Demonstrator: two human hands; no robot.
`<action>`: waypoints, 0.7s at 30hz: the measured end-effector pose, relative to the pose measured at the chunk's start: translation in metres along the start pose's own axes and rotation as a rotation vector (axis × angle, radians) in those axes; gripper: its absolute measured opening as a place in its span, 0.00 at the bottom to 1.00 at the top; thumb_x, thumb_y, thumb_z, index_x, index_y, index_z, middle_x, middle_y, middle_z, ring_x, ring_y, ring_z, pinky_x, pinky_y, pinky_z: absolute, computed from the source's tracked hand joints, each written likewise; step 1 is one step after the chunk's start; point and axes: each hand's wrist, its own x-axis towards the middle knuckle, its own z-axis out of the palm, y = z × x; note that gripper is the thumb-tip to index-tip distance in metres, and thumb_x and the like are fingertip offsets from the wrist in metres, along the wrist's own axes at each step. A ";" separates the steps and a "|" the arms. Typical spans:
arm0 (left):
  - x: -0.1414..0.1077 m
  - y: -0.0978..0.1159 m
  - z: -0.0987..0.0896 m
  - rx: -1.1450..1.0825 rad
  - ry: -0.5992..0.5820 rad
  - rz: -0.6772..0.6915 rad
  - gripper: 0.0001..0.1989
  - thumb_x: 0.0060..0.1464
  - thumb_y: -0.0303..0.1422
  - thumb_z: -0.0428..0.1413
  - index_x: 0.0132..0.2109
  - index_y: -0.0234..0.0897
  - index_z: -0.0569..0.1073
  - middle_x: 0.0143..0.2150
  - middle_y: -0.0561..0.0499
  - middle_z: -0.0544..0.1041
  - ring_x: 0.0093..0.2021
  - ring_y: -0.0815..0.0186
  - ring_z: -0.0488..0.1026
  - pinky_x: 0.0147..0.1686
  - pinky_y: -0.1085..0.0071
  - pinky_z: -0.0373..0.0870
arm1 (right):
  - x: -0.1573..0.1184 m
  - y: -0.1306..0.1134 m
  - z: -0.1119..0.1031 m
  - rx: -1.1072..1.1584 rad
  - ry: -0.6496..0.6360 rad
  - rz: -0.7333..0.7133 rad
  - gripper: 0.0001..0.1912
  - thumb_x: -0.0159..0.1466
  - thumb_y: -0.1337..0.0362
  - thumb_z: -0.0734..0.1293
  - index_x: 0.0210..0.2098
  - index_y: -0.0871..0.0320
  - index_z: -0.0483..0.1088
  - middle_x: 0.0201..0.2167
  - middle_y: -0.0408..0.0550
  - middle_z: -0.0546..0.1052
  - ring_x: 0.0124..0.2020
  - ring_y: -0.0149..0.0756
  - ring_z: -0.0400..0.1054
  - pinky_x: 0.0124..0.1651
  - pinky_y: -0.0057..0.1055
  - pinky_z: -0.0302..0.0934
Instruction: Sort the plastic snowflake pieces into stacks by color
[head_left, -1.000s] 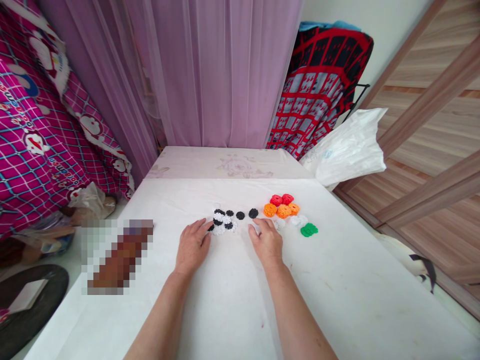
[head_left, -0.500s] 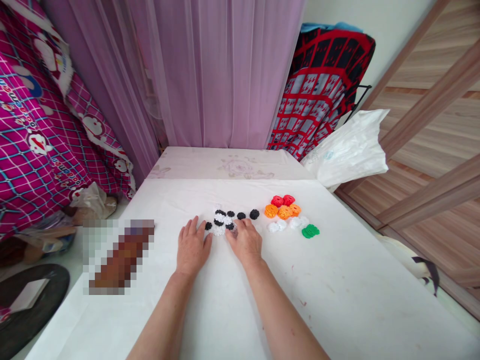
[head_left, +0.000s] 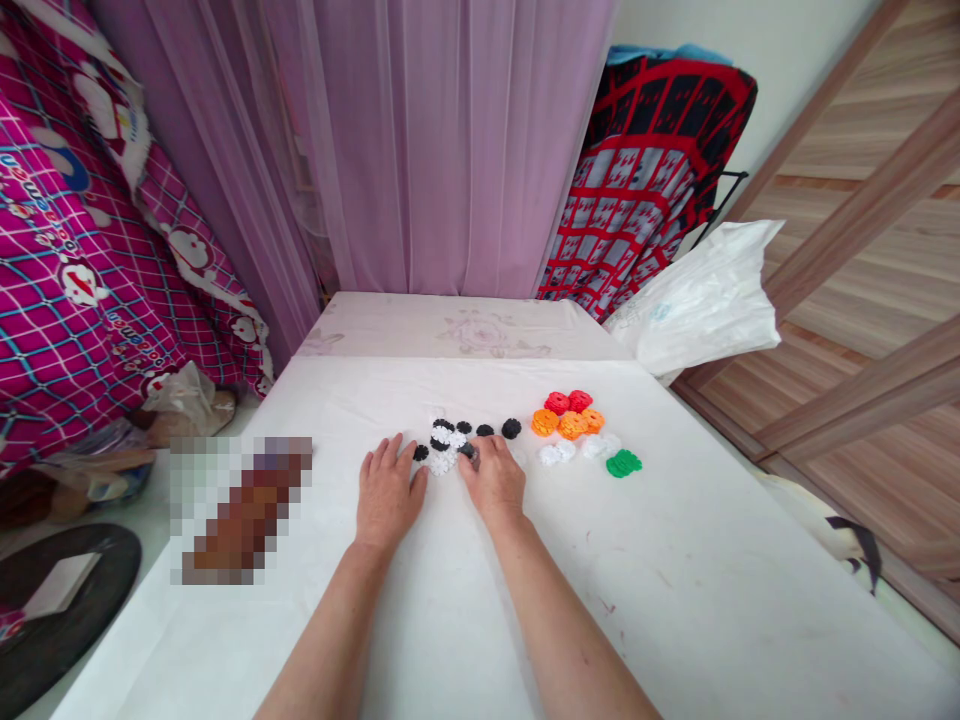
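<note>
My left hand (head_left: 390, 492) rests palm down on the white tabletop with its fingers stretched out and holds nothing. Just right of its thumb lies a small black flower-shaped disc (head_left: 421, 453). My right hand (head_left: 495, 478) pinches a black flower-shaped disc (head_left: 467, 450) between thumb and fingers at the right side of the mixed pile. White flower-shaped discs (head_left: 441, 464) lie scattered between the two hands, with more black discs (head_left: 441, 428) among them. Behind my right hand sits another black disc (head_left: 511, 428), partly beside a further one at the knuckles.
To the right lie stacks of red discs (head_left: 556, 403), orange discs (head_left: 545, 422), white discs (head_left: 556, 454) and green discs (head_left: 624, 463). A blurred-out item (head_left: 244, 510) is on the table's left side. A white plastic bag (head_left: 705, 295) stands past the far right edge.
My right fingers have closed on a black disc and tilted it at the pile's right side. My left hand has stayed in place; the view has shifted slightly.
</note>
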 end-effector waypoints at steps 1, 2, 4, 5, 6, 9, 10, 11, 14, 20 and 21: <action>0.000 0.000 0.000 -0.006 0.001 0.000 0.21 0.61 0.38 0.48 0.58 0.38 0.69 0.65 0.40 0.66 0.65 0.50 0.60 0.64 0.49 0.53 | 0.000 0.001 0.000 0.022 0.006 0.012 0.10 0.63 0.60 0.64 0.44 0.51 0.73 0.46 0.46 0.73 0.40 0.34 0.69 0.36 0.27 0.59; 0.000 -0.001 0.000 -0.014 0.003 0.000 0.21 0.61 0.37 0.48 0.58 0.38 0.70 0.65 0.41 0.66 0.65 0.50 0.60 0.64 0.49 0.53 | 0.000 0.001 0.000 0.045 0.013 0.025 0.09 0.63 0.61 0.64 0.42 0.51 0.73 0.45 0.45 0.73 0.39 0.33 0.69 0.35 0.26 0.58; 0.000 -0.001 0.000 -0.031 0.011 -0.002 0.20 0.60 0.37 0.48 0.57 0.40 0.70 0.64 0.41 0.67 0.65 0.50 0.60 0.64 0.49 0.53 | 0.000 0.003 0.000 0.096 0.031 0.044 0.09 0.64 0.62 0.63 0.40 0.52 0.74 0.43 0.44 0.74 0.36 0.31 0.69 0.34 0.26 0.57; 0.000 -0.001 0.000 -0.038 0.017 -0.004 0.20 0.60 0.37 0.48 0.57 0.40 0.70 0.64 0.42 0.67 0.65 0.50 0.60 0.64 0.49 0.53 | 0.000 0.004 0.000 0.127 0.045 0.048 0.09 0.64 0.62 0.62 0.38 0.52 0.74 0.42 0.44 0.74 0.34 0.30 0.68 0.34 0.25 0.57; 0.000 -0.001 0.000 -0.045 0.019 -0.006 0.20 0.60 0.37 0.49 0.57 0.41 0.71 0.64 0.42 0.67 0.65 0.50 0.60 0.64 0.48 0.53 | 0.001 0.005 0.000 0.163 0.062 0.050 0.09 0.63 0.62 0.62 0.37 0.52 0.74 0.40 0.43 0.74 0.33 0.30 0.68 0.35 0.25 0.57; 0.000 -0.001 0.000 -0.054 0.018 -0.013 0.19 0.60 0.37 0.49 0.56 0.41 0.71 0.64 0.42 0.67 0.65 0.50 0.60 0.63 0.48 0.53 | 0.000 0.009 0.000 0.291 0.107 0.048 0.10 0.62 0.61 0.61 0.34 0.53 0.74 0.34 0.42 0.76 0.29 0.29 0.67 0.36 0.26 0.59; 0.000 -0.001 -0.001 -0.054 0.017 -0.013 0.19 0.60 0.37 0.49 0.56 0.41 0.71 0.63 0.42 0.67 0.65 0.50 0.60 0.63 0.48 0.53 | 0.000 0.010 0.000 0.329 0.116 0.046 0.11 0.61 0.60 0.61 0.34 0.54 0.74 0.33 0.42 0.76 0.28 0.30 0.67 0.37 0.26 0.59; 0.000 -0.001 -0.001 -0.054 0.017 -0.011 0.19 0.60 0.37 0.49 0.56 0.41 0.71 0.64 0.42 0.67 0.65 0.50 0.60 0.63 0.48 0.53 | -0.001 0.011 -0.001 0.361 0.118 0.042 0.11 0.61 0.60 0.60 0.33 0.54 0.74 0.32 0.42 0.76 0.28 0.30 0.66 0.37 0.27 0.60; 0.001 -0.002 -0.001 -0.053 0.005 -0.006 0.20 0.60 0.37 0.48 0.57 0.39 0.71 0.64 0.42 0.67 0.65 0.50 0.60 0.64 0.48 0.53 | -0.004 0.013 -0.002 0.397 0.071 0.026 0.11 0.60 0.59 0.61 0.31 0.54 0.74 0.30 0.42 0.77 0.27 0.31 0.66 0.37 0.27 0.59; 0.001 -0.003 -0.001 -0.084 0.021 -0.011 0.17 0.59 0.36 0.50 0.54 0.41 0.73 0.63 0.43 0.69 0.65 0.51 0.61 0.63 0.48 0.54 | -0.011 0.008 -0.011 0.283 -0.101 -0.014 0.09 0.59 0.63 0.62 0.28 0.52 0.74 0.24 0.38 0.76 0.25 0.30 0.66 0.31 0.25 0.55; 0.001 -0.002 -0.001 -0.086 0.025 -0.013 0.17 0.59 0.36 0.50 0.53 0.41 0.73 0.62 0.43 0.69 0.65 0.52 0.61 0.63 0.48 0.54 | -0.011 0.007 -0.012 0.243 -0.110 -0.018 0.08 0.59 0.64 0.62 0.28 0.52 0.74 0.24 0.38 0.77 0.25 0.30 0.67 0.32 0.25 0.55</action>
